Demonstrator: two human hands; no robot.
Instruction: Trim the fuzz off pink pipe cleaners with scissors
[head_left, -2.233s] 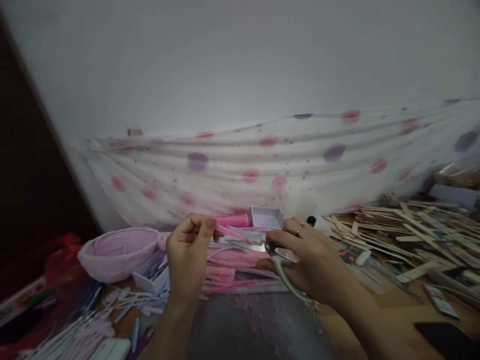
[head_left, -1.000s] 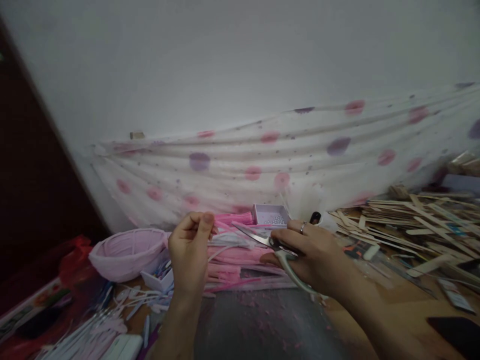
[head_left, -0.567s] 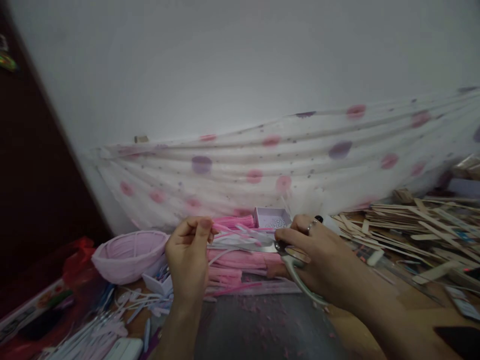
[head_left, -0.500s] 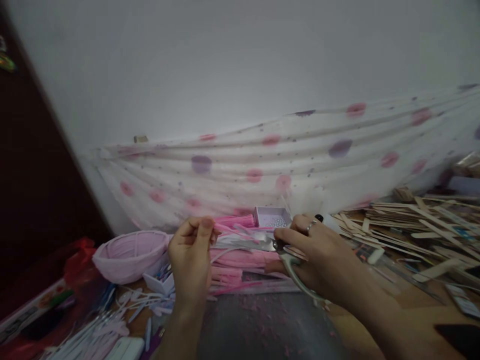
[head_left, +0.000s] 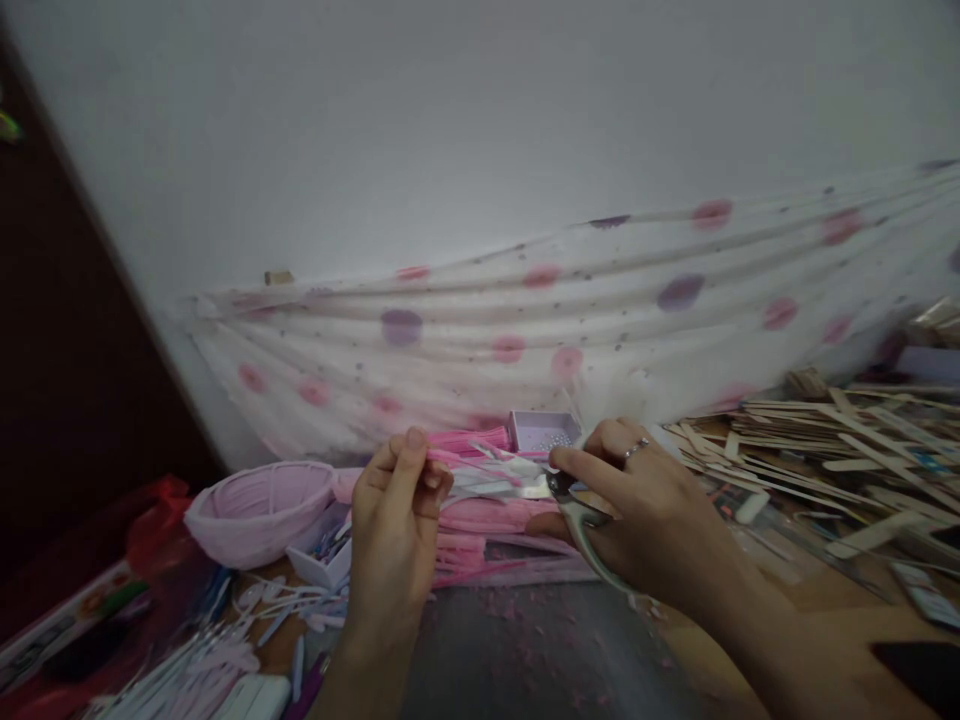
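Left hand (head_left: 397, 525): thumb and finger pinching pink strip (head_left: 451, 460); strip projects toward right hand (head_left: 641, 510), gripping scissors (head_left: 560, 485).

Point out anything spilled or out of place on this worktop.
Pink scraps litter the grey mat, strewn loosely on the near side of the scissors. At right, many sticks lie jumbled at differing angles. Nothing looks clearly damaged.

one head-worn view faces the wall (head_left: 480, 130), angled down across the near tabletop (head_left: 840, 605).
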